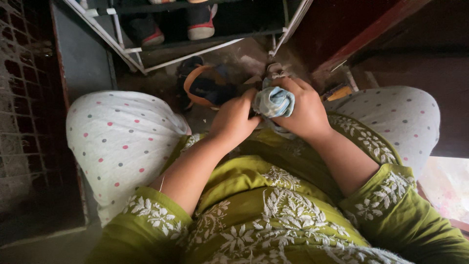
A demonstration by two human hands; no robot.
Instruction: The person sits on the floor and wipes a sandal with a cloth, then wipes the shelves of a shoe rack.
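At the far left a dark metal mesh panel [22,98] runs down the edge of the view, with a grey wall strip beside it. Next comes the person's left knee [122,142], bent up and covered in white cloth with red and grey dots. Above it, at the top, stands a shoe rack [132,51] with white tube rails and dark shelves; a dark shoe with a red and white sole [201,27] sits on a shelf, and another like it rests just to its left. On the floor below the rack lies a dark blue sandal with an orange strap [205,88], near the hands. The left hand [233,120] is curled narrow, its fingertips pressed in against a rolled light blue cloth [273,101]; whether it pinches the cloth or only touches it, I cannot tell. The right hand [303,110] is closed around that cloth, which bulges out between thumb and fingers, held above the lap in the middle of the view, between the knees. A greyish piece of fabric sticks up just above the right hand's knuckles. Both forearms come out of olive green sleeves with white floral embroidery [386,190]. To the right rises the other dotted knee [395,115], and behind it stands dark reddish wooden furniture [351,29].
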